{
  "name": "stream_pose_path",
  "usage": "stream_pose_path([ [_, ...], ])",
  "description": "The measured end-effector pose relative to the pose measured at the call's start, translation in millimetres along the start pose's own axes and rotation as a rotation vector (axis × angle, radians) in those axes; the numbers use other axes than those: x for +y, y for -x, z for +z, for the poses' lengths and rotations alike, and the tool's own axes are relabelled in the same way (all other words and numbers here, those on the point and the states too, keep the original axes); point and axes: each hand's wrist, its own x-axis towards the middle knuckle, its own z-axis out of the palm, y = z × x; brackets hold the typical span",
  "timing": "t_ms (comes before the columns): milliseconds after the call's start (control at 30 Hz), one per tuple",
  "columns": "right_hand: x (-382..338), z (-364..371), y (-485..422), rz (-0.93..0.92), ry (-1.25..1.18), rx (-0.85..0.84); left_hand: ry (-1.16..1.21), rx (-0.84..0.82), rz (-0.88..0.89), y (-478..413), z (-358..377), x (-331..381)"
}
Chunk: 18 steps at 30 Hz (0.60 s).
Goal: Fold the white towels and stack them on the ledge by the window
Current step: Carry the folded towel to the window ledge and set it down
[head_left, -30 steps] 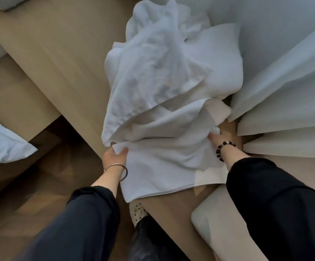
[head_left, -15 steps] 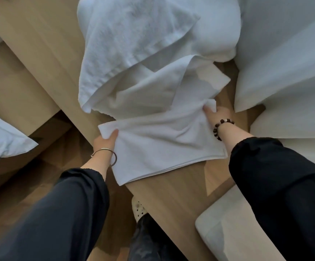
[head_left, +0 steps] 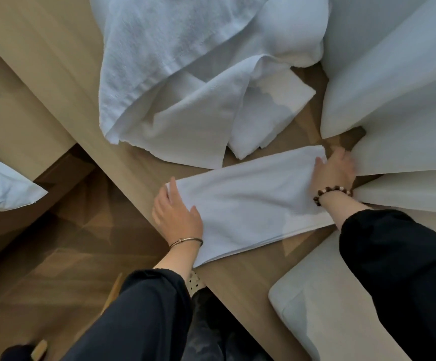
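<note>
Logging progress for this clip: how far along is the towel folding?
Done: maybe the small folded piece by the heap; no stack shows. In hand: one towel lies folded into a long strip on the ledge, left hand and right hand on its ends. Left: fold it smaller, then the rumpled heap behind it.

Inspection finds one camera only, worn on the person's head. It is looking forward and steeply down onto the wooden ledge (head_left: 63,56) from a standing position at the ledge's near edge. It is sitting close: the ledge is crossing the frame diagonally from upper left to lower right, and the dark sleeves (head_left: 144,321) are entering from the bottom border. Left of the ledge, the floor (head_left: 55,256) is showing lower down. The wide-angle lens is bending lines near the borders.
</note>
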Motion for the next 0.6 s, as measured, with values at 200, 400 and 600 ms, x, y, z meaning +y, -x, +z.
stream_pose_path([
  [200, -22, 48, 76, -0.649, 0.321, -0.255, -0.454, -0.264, 0.572, 19, 48, 2],
  [400, 25, 76, 82, -0.718, 0.413, -0.211, -0.416, -0.127, 0.701, 24, 70, -14],
  [600, 54, 53, 61, -0.288, 0.427, -0.150, -0.484, -0.211, 0.684, 21, 66, -13],
])
